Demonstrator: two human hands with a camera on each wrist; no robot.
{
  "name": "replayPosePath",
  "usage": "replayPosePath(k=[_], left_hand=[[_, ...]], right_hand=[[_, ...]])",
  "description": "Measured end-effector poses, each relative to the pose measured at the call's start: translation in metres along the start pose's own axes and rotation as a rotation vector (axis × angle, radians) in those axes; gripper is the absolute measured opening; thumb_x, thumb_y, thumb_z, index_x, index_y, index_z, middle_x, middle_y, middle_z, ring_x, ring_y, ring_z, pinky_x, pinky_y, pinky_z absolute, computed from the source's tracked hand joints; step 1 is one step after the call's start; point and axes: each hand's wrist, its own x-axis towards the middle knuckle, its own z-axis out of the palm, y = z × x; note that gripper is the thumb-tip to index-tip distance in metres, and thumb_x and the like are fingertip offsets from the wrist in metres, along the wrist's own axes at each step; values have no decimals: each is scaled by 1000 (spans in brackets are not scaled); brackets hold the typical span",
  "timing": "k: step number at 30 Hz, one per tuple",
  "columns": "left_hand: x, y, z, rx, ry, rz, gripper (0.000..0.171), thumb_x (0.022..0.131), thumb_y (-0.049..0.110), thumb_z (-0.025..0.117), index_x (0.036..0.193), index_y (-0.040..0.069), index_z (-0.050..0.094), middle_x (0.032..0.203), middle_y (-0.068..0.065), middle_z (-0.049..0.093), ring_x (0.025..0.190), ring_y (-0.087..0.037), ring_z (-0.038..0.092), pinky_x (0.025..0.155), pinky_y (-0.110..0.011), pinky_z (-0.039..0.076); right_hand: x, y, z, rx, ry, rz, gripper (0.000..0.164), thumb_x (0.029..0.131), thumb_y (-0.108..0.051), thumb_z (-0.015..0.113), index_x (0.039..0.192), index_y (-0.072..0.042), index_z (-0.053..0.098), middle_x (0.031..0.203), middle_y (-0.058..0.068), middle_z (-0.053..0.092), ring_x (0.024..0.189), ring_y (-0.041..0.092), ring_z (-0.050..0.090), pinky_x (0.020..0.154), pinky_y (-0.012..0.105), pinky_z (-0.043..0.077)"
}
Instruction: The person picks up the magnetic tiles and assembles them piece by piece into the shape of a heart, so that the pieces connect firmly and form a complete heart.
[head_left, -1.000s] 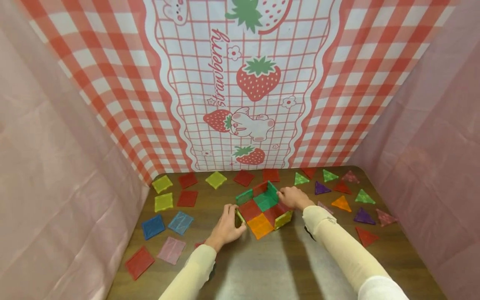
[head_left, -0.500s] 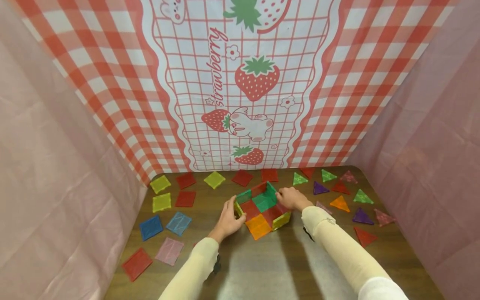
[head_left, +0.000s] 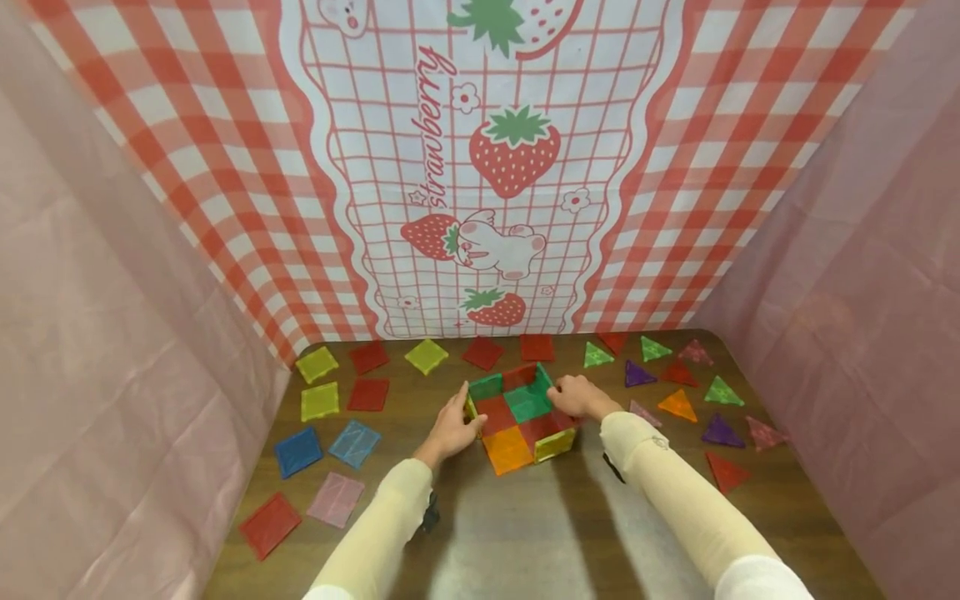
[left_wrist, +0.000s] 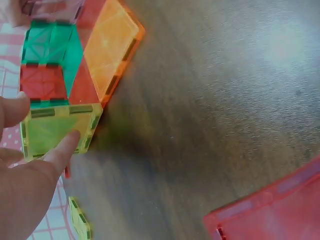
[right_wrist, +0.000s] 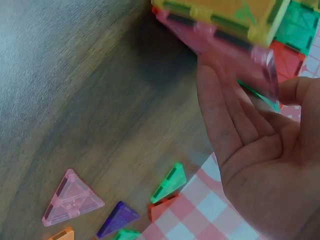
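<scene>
Magnetic tiles form a low open box on the table. Its floor shows a green tile [head_left: 529, 404], a red tile [head_left: 492, 414] and an orange tile [head_left: 508, 451]. Green and red tiles stand along the back, and a yellow tile [head_left: 555, 446] stands at the front right. My left hand [head_left: 452, 427] grips the upright yellow left-side tile [left_wrist: 42, 131], with one fingertip against its outer face. On the opposite side, my right hand [head_left: 581, 396] holds a pink upright tile [right_wrist: 250, 65] between thumb and extended fingers. The hand hides much of that tile in the head view.
Loose square tiles lie to the left, among them a blue tile [head_left: 297, 452] and a red tile [head_left: 270, 526]. Several triangles, including an orange triangle [head_left: 678, 405], lie to the right. A checked strawberry cloth [head_left: 517, 242] hangs behind the wooden table [head_left: 510, 542].
My left hand has brought the yellow left-side tile up against the box, more upright than before. The box has turned slightly, its front shifting left. My right hand stays at the right side.
</scene>
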Motion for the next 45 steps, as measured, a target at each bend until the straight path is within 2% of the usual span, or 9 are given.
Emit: replayPosePath(k=[3, 6, 9, 12, 20, 24, 31, 39, 45], left_hand=[[3, -1, -7, -14, 10, -3, 73, 98, 12, 66, 159, 1, 27, 155, -29, 39, 135, -42, 51, 112, -54, 42], [4, -4, -8, 4, 86, 37, 68, 96, 9, 69, 154, -3, 36, 147, -30, 50, 123, -41, 62, 102, -52, 51], [1, -8, -9, 59, 173, 57, 64, 95, 13, 72, 149, -4, 44, 140, -29, 57, 120, -41, 64, 100, -52, 52], [-10, -11, -16, 162, 195, 44, 63, 94, 20, 73, 146, -4, 49, 140, -26, 58, 126, -42, 59, 104, -54, 48], [-79, -15, -57, 643, -82, -14, 55, 82, 25, 85, 126, -1, 65, 119, -22, 63, 111, -42, 62, 92, -56, 53], [-109, -23, -57, 789, -120, 17, 59, 71, 32, 92, 117, 3, 68, 109, -17, 65, 99, -39, 64, 86, -54, 54], [-128, -31, -39, 800, -97, 70, 80, 64, 32, 96, 130, 0, 64, 123, -22, 65, 105, -41, 66, 87, -51, 56], [-126, -31, -34, 826, -105, 217, 79, 66, 26, 95, 132, -1, 62, 112, -17, 67, 99, -35, 65, 82, -46, 58], [-115, -30, -33, 802, -45, 251, 86, 69, 30, 91, 138, -6, 54, 118, -21, 61, 106, -36, 62, 82, -44, 59]], right_hand=[[-2, -5, 1, 66, -33, 15, 35, 105, -29, 46, 85, -5, 61, 62, 6, 58, 48, 18, 58, 62, 42, 58], [-3, -9, 4, 148, -49, 41, 36, 105, -29, 48, 87, -1, 63, 64, 9, 63, 51, 21, 66, 64, 47, 61], [-2, -10, 6, 233, -60, 69, 39, 104, -28, 48, 89, 4, 64, 64, 11, 65, 50, 19, 66, 66, 48, 62], [-2, -10, 7, 301, -79, 94, 40, 104, -28, 48, 94, 8, 65, 64, 10, 64, 49, 15, 65, 68, 49, 62], [-4, -11, 6, 343, -101, 89, 42, 105, -26, 47, 102, 12, 63, 64, 8, 62, 48, 14, 64, 67, 47, 62], [-5, -10, 3, 321, -90, 110, 40, 105, -26, 47, 101, 11, 62, 64, 7, 61, 50, 15, 65, 66, 46, 62], [-5, -8, 2, 287, -77, 116, 39, 106, -26, 47, 96, 9, 61, 64, 10, 61, 58, 24, 70, 67, 46, 62], [-6, -8, 5, 317, -86, 107, 40, 106, -25, 46, 97, 10, 61, 67, 11, 61, 58, 22, 68, 70, 48, 62], [-5, -9, 3, 314, -80, 104, 41, 106, -25, 46, 101, 11, 63, 68, 12, 63, 59, 23, 69, 69, 48, 62]])
